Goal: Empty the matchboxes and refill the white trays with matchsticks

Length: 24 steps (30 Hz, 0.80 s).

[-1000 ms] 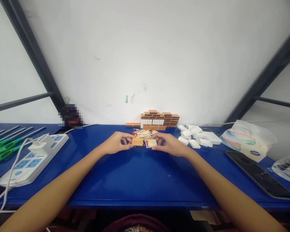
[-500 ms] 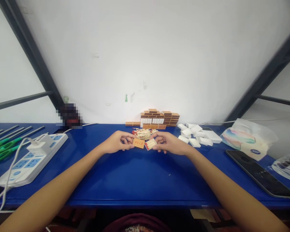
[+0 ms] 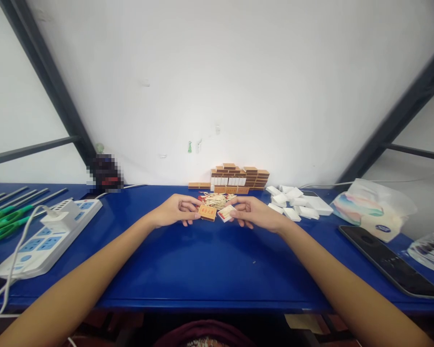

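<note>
Between the thumb and fingers of my left hand (image 3: 177, 211) is an orange-brown matchbox sleeve (image 3: 207, 212) with red characters on its face. My right hand (image 3: 251, 212) pinches a white matchbox tray (image 3: 225, 213) with red-tipped matches in it. Sleeve and tray are held apart, facing each other with a small gap. Just behind them lies a loose pile of matches (image 3: 217, 199), partly hidden by my hands. Farther back, several matchboxes (image 3: 231, 178) are stacked against the wall.
Several white trays (image 3: 292, 198) lie heaped at the right, near a tissue pack (image 3: 372, 207) and a phone (image 3: 390, 260). A white power strip (image 3: 50, 241) with cables and green-handled tools (image 3: 10, 217) occupy the left of the blue table (image 3: 217, 270).
The sleeve in my left hand has tilted, so its dark lower side shows more. The tray in my right hand has tipped and turned, showing its white side edge.
</note>
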Available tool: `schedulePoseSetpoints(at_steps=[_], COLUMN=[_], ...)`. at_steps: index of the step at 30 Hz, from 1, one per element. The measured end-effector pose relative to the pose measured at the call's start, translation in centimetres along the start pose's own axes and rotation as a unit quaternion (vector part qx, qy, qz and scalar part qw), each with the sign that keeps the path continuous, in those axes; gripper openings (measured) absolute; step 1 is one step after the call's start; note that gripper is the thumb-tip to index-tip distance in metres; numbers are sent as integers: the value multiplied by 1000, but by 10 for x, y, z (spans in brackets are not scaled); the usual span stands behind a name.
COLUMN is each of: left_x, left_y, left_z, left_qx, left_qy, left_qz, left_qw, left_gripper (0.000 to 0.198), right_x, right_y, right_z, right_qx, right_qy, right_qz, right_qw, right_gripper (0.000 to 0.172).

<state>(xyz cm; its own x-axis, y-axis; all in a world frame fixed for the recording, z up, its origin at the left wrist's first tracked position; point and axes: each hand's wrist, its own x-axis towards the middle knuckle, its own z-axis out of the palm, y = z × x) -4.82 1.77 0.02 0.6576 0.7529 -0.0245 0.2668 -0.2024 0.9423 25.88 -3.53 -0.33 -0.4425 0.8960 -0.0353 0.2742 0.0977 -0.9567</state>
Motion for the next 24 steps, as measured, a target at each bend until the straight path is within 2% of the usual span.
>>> schedulePoseSetpoints(at_steps=[3, 9, 15, 19, 24], left_x=[1, 0, 0, 0, 0], left_y=[-2, 2, 2, 2, 4], left_z=[1, 5, 6, 7, 6], left_qx=[0, -5, -23, -28, -24], left_qy=[29, 39, 35, 42, 49], left_qz=[0, -1, 2, 6, 13], left_qw=[1000, 999, 999, 999, 998], left_gripper=[60, 60, 59, 57, 56], right_x=[0, 2, 3, 3, 3], right_y=[2, 5, 7, 6, 6], right_z=[-1, -2, -2, -1, -1], right_qx=[-10, 11, 30, 32, 32], right_qy=[0, -34, -17, 19, 9], right_qz=[42, -8, -15, -17, -17], right_qw=[999, 999, 999, 999, 999], right_gripper=[51, 58, 58, 60, 59])
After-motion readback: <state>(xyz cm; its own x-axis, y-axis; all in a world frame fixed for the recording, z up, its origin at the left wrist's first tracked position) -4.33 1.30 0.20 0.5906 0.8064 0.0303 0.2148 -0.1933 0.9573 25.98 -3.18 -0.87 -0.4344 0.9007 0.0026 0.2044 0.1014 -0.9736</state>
